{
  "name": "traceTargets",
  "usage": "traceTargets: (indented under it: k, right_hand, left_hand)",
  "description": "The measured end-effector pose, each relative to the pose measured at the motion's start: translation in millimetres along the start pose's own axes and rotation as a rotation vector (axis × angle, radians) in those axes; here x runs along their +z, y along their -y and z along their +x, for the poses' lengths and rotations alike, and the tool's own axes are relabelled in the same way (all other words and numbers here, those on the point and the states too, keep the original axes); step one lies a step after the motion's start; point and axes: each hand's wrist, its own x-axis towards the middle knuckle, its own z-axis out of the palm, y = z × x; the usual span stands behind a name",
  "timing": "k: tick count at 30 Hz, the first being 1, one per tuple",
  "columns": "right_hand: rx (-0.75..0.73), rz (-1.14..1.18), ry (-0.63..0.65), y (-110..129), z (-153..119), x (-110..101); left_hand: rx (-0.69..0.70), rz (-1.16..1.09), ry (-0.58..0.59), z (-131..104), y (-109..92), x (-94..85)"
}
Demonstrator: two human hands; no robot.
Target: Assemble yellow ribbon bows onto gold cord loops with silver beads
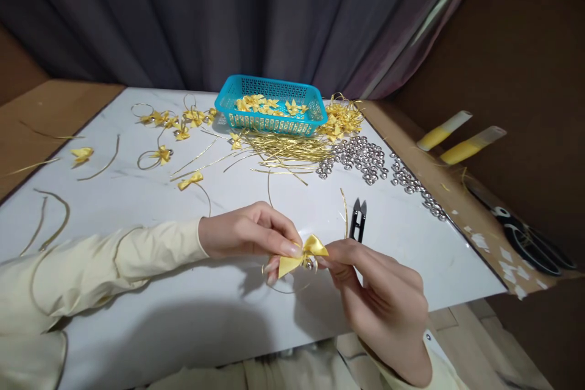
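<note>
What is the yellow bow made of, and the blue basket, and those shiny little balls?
The yellow bow looks like satin ribbon: soft folds with a gentle sheen. The blue basket seems to be moulded plastic, with an even colour and a regular mesh of holes. The shiny little balls look like metal, or silver-coated plastic; their mirror-like glints leave that open.

I see a white counter [137, 195] carrying a blue basket [274, 125] at the far edge, gold cord pieces [283, 149] and silver bells [361, 158] just in front, yellow bows [162, 154] scattered left, and black snips [358, 219] nearer me.
</note>
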Motion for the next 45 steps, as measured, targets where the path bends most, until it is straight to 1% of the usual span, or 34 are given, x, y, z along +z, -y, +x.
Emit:
traceTargets:
  k: [4, 10, 14, 16, 22, 33, 45]
  right_hand:
    - [-0.037, -0.072, -0.037, 5.2, 2.7, 1.9]
    - [-0.091, -0.235, -0.04, 9.9, 4.4, 0.8]
    - [-0.096, -0.218, -0.033, 7.9, 3.7, 0.0]
    - [-0.071, -0.184, -0.029, 7.4, 4.3, -0.3]
    - [0.06, -0.111, 0.039, 8.0, 6.6, -1.1]
    - [0.215, 0.052, 0.008, 7.1, 9.8, 1.2]
    - [0.264, 0.121, 0.025, 5.5, 13.9, -0.3]
  left_hand:
    - [-0.019, -0.032, -0.031, 0.5, 0.6, 0.4]
    - [-0.01, 0.009, -0.019, 0.1, -0.8, 0.4]
    - [0.009, 0.025, -0.011, -0.3, -1.0, -0.3]
    - [0.012, 0.023, -0.011, -0.2, -0.4, -0.8]
    - [0.026, 0.015, -0.014, 0.9, 0.7, -1.3]
    - [0.073, 0.023, -0.003, 0.9, 3.7, -3.7]
    - [0.111, 0.011, 0.035, 1.2, 4.1, -3.6]
